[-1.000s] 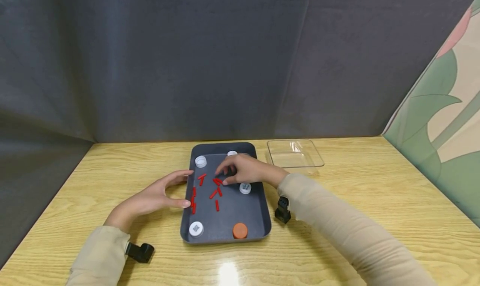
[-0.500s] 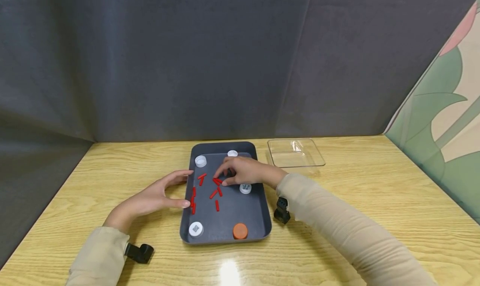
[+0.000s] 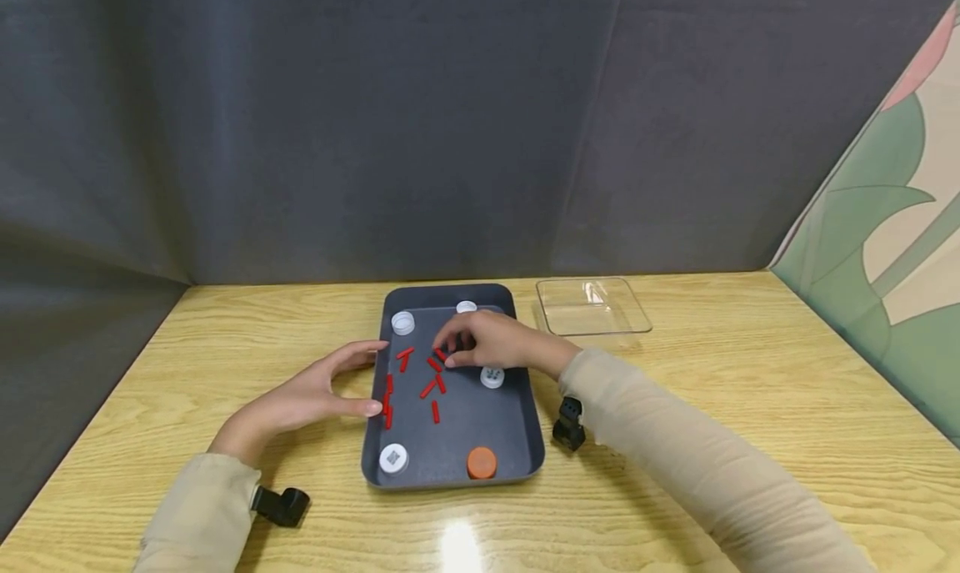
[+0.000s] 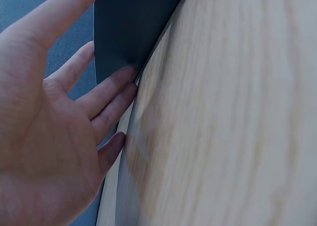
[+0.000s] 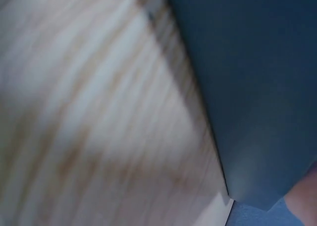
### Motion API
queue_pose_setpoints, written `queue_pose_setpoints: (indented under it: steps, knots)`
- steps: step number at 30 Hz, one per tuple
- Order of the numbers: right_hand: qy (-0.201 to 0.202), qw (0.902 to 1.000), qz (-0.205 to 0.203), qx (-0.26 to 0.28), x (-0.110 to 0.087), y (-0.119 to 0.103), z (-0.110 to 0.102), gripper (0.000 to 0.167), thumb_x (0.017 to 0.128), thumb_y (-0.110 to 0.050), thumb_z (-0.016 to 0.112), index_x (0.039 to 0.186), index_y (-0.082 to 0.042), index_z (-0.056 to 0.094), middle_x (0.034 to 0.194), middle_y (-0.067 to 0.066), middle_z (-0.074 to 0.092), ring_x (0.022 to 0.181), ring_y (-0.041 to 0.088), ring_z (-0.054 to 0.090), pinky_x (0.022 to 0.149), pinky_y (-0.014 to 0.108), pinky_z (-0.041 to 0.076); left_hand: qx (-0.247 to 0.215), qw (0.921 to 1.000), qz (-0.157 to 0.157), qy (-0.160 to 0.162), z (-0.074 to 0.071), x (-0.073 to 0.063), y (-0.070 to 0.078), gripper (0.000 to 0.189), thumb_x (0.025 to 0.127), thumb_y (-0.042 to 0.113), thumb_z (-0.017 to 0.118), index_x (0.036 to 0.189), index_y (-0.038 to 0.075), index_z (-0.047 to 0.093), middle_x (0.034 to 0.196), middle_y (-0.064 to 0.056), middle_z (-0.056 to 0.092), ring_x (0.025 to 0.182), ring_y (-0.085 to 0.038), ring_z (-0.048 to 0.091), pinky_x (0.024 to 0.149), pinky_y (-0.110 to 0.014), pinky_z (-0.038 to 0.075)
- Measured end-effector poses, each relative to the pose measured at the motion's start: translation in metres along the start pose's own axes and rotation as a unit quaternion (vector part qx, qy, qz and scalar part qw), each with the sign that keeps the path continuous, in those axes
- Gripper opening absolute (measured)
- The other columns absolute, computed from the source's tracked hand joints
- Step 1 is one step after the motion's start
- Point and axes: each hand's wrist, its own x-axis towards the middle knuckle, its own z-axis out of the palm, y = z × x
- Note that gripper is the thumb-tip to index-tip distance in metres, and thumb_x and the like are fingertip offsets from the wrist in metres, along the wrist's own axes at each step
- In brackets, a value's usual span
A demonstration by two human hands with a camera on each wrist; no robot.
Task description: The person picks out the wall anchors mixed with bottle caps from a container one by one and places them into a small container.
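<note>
A dark grey tray (image 3: 465, 439) lies on the table with several short red sticks (image 3: 435, 412) scattered over its left and middle part. My right hand (image 3: 487, 339) reaches over the tray and pinches one red stick (image 3: 440, 354) between thumb and index finger, just above another red stick (image 3: 434, 364). My left hand (image 3: 307, 398) is at the tray's left wall, fingers spread and fairly straight, thumb at the rim. In the left wrist view the left hand's fingertips (image 4: 130, 89) lie along the tray's outer side (image 4: 133, 28). The right wrist view barely shows a finger.
White caps (image 3: 402, 323) (image 3: 393, 459) (image 3: 492, 378) and an orange cap (image 3: 482, 463) lie in the tray, with another white cap (image 3: 466, 307) at its far side. Behind right stands a clear plastic box (image 3: 596, 310) on the wooden table (image 3: 300, 323). A dark curtain (image 3: 450, 139) hangs behind.
My right hand has closed its fingertips on one of two crossed red sticks and drawn it slightly up and away from the other. My left hand stays at the tray.
</note>
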Motion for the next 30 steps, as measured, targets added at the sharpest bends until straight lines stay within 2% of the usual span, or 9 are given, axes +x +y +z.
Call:
queue_pose_setpoints:
  steps: [4,8,14,19,30]
  knots:
    - [0.012,0.9994,-0.006,0.032,-0.003,0.001,-0.003,0.027,0.091,-0.021,0.074,0.116,-0.012,0.071,0.09,-0.006,0.063,0.077,0.006,0.058,0.071,0.026,0.048,-0.01,0.9999,-0.003,-0.005,0.001,0.001,0.0,0.085,0.084,0.028,0.081,0.154,0.016,0.033,0.155,-0.02,0.032,0.143,-0.041,0.027,0.107,-0.061,0.03]
    - [0.041,0.9982,-0.015,0.041,-0.009,-0.003,-0.008,0.029,0.09,-0.021,0.075,0.116,-0.009,0.071,0.089,-0.006,0.064,0.078,0.006,0.06,0.072,0.027,0.05,-0.017,0.9998,-0.007,-0.007,0.002,0.001,0.0,0.086,0.084,0.028,0.081,0.154,0.016,0.032,0.155,-0.02,0.031,0.143,-0.041,0.026,0.107,-0.06,0.032]
    - [0.099,0.9947,-0.012,0.026,-0.021,-0.008,-0.009,0.028,0.089,-0.021,0.076,0.114,-0.008,0.072,0.09,-0.007,0.065,0.077,0.009,0.058,0.073,0.03,0.05,-0.006,0.9999,-0.01,-0.003,0.002,0.001,0.001,0.086,0.084,0.029,0.081,0.154,0.017,0.032,0.155,-0.02,0.032,0.142,-0.04,0.028,0.107,-0.06,0.032]
    - [0.149,0.9889,0.007,0.005,-0.033,-0.013,-0.009,0.028,0.088,-0.02,0.078,0.113,-0.009,0.072,0.086,-0.008,0.064,0.075,0.009,0.056,0.069,0.03,0.048,-0.002,1.0,-0.007,0.001,0.001,0.0,0.001,0.086,0.084,0.028,0.081,0.154,0.017,0.033,0.155,-0.019,0.033,0.142,-0.04,0.029,0.108,-0.061,0.029]
    - [0.2,0.9796,0.017,-0.001,-0.06,-0.016,-0.018,0.027,0.086,-0.021,0.08,0.111,-0.012,0.074,0.085,-0.008,0.063,0.075,0.015,0.057,0.066,0.032,0.047,-0.004,1.0,-0.007,-0.003,0.0,-0.001,0.001,0.085,0.085,0.028,0.08,0.154,0.017,0.032,0.155,-0.02,0.032,0.143,-0.039,0.028,0.107,-0.06,0.031]
